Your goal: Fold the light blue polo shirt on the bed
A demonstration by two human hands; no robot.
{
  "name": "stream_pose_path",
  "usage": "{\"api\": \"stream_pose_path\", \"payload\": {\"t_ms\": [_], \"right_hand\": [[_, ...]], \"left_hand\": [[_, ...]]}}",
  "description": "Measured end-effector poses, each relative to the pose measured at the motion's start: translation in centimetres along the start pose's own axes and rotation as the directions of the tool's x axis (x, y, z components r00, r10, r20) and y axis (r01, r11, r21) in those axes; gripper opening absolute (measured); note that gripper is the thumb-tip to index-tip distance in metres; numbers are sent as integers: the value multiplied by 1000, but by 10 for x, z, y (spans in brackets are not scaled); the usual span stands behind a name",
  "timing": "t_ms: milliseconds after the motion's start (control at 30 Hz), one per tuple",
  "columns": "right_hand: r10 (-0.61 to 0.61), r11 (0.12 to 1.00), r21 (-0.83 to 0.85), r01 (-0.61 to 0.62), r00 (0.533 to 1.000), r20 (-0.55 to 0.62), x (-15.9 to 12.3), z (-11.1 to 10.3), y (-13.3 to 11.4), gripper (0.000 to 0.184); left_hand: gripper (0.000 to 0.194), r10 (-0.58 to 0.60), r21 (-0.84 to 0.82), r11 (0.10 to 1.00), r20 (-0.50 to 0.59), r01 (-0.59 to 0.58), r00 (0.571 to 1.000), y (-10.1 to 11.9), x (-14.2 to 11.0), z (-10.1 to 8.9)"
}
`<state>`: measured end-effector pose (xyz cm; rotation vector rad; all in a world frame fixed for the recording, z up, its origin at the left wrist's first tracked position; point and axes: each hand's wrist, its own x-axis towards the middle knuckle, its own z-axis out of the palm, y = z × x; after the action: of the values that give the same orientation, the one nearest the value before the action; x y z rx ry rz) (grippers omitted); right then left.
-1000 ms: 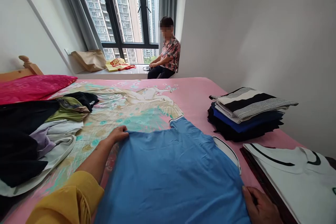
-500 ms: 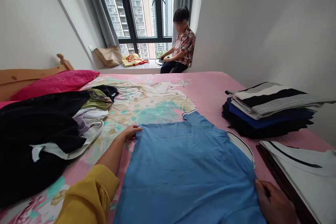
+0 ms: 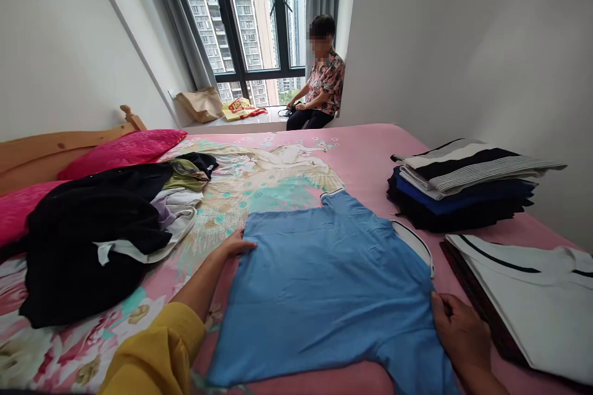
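Note:
A blue T-shirt (image 3: 319, 284) with white-and-black trim lies spread on the bed, its hem toward the left and its neckline toward the right. My left hand (image 3: 235, 245) pinches the far corner of the hem between thumb and fingers. On the right, my right hand (image 3: 461, 324) grips the shirt's edge at the near shoulder, just below the neckline; its fingertips are partly hidden. One short sleeve points away from me, and the near sleeve runs off the bottom of the view.
A heap of dark and light clothes (image 3: 97, 228) lies left on the bedspread (image 3: 278, 160). Folded striped and blue clothes (image 3: 467, 188) are stacked right, beside a folded white garment (image 3: 532, 302). Pink pillows (image 3: 125, 151) rest by the headboard. A person (image 3: 324, 80) sits at the window.
The view has shifted a little, showing more of the shirt's near edge and of the clothes heap. Both hands keep hold of the shirt, which lies nearly the same.

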<state>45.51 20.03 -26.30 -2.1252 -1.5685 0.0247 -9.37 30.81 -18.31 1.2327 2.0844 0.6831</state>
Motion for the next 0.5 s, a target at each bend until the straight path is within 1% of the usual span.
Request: {"api": "stream_pose_path", "payload": {"t_ms": [67,167,233,267,300,333,367,400,433,500], "right_hand": [[-9,1000,0,9,1000,-10,0,-1,-1,44],[-35,999,19,35,999,-42,1,-4,-5,42],[-44,999,25,46,995,-85,3,-5,-8,41],[-45,998,28,48,994,-102,4,-6,-9,40],[-45,998,35,49,992,-118,5,-7,-9,40],[-43,998,45,49,991,-130,5,-7,-10,40],[-41,997,58,50,989,-140,5,-8,-10,40],[-38,996,74,50,988,-150,5,-9,-10,41],[-36,995,89,51,986,-160,5,-10,-10,41],[-35,992,115,55,984,-174,4,-11,-10,41]], "left_hand": [[61,3,53,999,-5,-3,1000,1,-15,-5],[56,21,155,988,-71,-10,997,3,-37,-7],[55,69,226,973,-127,-39,989,4,-50,4],[53,139,285,954,-162,-88,977,6,-57,14],[49,256,366,914,-178,-177,950,9,-65,29],[45,381,430,857,-154,-285,912,13,-74,46],[41,495,462,790,-92,-403,864,19,-84,66],[37,582,452,726,-5,-518,813,27,-95,87],[35,645,418,670,81,-613,760,37,-106,109],[34,726,346,578,195,-739,659,61,-128,151]]}}
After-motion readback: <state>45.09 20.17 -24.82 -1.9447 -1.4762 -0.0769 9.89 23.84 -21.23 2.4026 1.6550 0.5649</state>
